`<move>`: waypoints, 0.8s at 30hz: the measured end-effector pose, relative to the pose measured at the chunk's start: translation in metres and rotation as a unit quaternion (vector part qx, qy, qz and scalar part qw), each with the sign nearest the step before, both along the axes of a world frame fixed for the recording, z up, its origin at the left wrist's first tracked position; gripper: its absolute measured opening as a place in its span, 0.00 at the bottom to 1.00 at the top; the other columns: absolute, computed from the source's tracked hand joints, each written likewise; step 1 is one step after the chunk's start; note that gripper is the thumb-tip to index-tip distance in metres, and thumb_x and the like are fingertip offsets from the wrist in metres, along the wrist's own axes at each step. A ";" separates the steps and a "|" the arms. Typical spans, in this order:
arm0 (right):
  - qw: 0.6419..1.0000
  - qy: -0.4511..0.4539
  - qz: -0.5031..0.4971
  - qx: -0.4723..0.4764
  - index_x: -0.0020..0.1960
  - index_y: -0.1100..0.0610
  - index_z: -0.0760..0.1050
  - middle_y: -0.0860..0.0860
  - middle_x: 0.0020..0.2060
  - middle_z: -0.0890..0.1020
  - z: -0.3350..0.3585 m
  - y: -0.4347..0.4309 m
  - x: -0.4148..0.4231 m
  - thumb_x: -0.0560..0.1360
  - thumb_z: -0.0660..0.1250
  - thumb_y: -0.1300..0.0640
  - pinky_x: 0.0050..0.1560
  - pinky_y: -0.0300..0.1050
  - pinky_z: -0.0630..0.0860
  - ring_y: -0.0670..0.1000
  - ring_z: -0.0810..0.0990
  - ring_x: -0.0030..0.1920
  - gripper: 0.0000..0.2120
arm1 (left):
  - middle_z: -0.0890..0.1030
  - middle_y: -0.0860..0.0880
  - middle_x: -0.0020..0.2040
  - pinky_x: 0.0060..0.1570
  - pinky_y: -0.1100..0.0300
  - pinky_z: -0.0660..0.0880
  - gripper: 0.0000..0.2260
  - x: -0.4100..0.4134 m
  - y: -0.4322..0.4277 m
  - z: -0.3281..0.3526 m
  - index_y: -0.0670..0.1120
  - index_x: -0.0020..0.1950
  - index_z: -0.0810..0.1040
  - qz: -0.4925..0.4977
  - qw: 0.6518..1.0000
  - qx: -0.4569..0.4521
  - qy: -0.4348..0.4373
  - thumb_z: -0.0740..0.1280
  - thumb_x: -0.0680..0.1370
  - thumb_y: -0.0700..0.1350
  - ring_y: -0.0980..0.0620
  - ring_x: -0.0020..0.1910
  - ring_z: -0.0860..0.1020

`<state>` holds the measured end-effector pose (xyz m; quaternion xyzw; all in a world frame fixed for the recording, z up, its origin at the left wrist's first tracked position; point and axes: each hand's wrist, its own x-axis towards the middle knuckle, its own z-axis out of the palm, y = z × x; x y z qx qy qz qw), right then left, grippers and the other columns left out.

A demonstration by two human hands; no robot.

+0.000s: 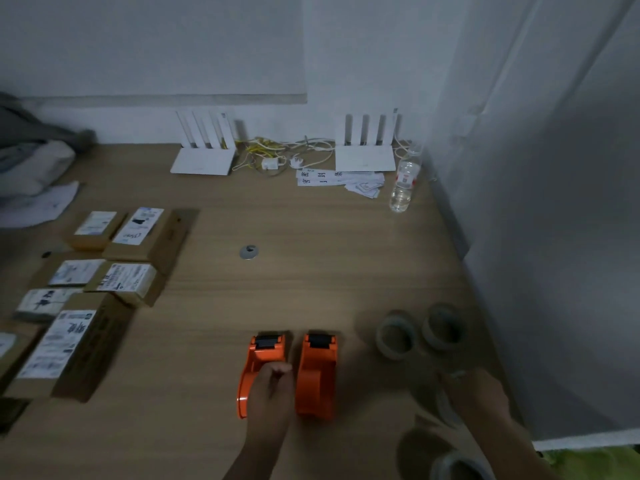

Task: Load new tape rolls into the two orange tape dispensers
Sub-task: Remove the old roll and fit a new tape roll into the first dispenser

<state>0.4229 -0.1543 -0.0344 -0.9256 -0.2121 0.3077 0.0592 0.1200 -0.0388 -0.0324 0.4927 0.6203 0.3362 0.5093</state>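
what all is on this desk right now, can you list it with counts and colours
tape dispensers: 2, orange, front centre, side by side
tape rolls: 2 clear to see, greyish, right of dispensers; blurred others nearer
cardboard boxes: several, brown with white labels, left
routers: 2, white, back by wall
cables: tangle, white and yellow, between routers
paper slips: white, front of right router
water bottle: 1, clear, back right
hands: left on left dispenser, right near rolls

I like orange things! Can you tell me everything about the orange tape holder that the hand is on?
The left tape dispenser looks like bright orange plastic, with a rounded body and a dark grey piece at its far end. It lies on the wooden table, close beside its twin. The left hand rests on top, fingers curled, hiding much of it. No tape roll shows in it.
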 end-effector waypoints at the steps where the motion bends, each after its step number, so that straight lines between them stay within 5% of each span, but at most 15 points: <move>1: 1.000 0.002 -0.003 -0.006 0.54 0.55 0.82 0.56 0.56 0.83 -0.001 0.001 0.001 0.74 0.60 0.36 0.51 0.47 0.73 0.59 0.80 0.57 0.25 | 0.77 0.46 0.33 0.39 0.48 0.74 0.13 -0.002 -0.002 0.005 0.47 0.38 0.77 0.003 1.000 0.009 -0.016 0.64 0.76 0.31 0.50 0.33 0.74; 7: 1.000 0.007 0.006 0.018 0.38 0.55 0.80 0.59 0.47 0.85 -0.009 -0.001 0.001 0.74 0.66 0.44 0.43 0.46 0.70 0.60 0.82 0.48 0.15 | 0.73 0.43 0.29 0.23 0.70 0.68 0.09 -0.019 -0.005 0.017 0.37 0.42 0.75 0.028 0.998 0.027 -0.048 0.60 0.76 0.27 0.60 0.23 0.71; 12: 0.999 -0.028 0.021 0.024 0.42 0.58 0.83 0.59 0.46 0.86 -0.009 -0.003 -0.009 0.74 0.67 0.46 0.41 0.46 0.70 0.60 0.82 0.49 0.16 | 0.77 0.44 0.33 0.33 0.60 0.72 0.07 -0.042 -0.002 0.005 0.38 0.43 0.79 0.048 0.997 0.013 -0.056 0.63 0.77 0.31 0.49 0.33 0.73; 16: 0.996 -0.045 0.002 0.073 0.32 0.54 0.75 0.58 0.39 0.83 -0.005 -0.005 -0.016 0.74 0.68 0.47 0.40 0.46 0.69 0.60 0.81 0.44 0.15 | 0.79 0.32 0.36 0.38 0.48 0.75 0.05 -0.055 0.003 -0.002 0.43 0.42 0.80 0.051 0.996 -0.016 -0.067 0.64 0.72 0.41 0.45 0.35 0.76; 19: 0.991 -0.052 -0.049 0.117 0.30 0.54 0.74 0.56 0.31 0.77 0.001 -0.005 -0.023 0.73 0.70 0.49 0.39 0.46 0.69 0.57 0.73 0.35 0.15 | 0.79 0.36 0.34 0.37 0.51 0.74 0.07 -0.064 0.009 -0.004 0.42 0.42 0.80 0.046 0.997 -0.016 -0.054 0.63 0.76 0.36 0.46 0.33 0.75; 24: 0.969 -0.067 -0.086 0.223 0.39 0.58 0.74 0.61 0.37 0.80 0.012 -0.005 -0.041 0.71 0.73 0.55 0.41 0.47 0.68 0.55 0.72 0.37 0.10 | 0.76 0.46 0.31 0.32 0.60 0.68 0.08 -0.075 0.019 -0.004 0.38 0.41 0.78 0.029 0.999 0.003 -0.044 0.61 0.77 0.31 0.52 0.31 0.71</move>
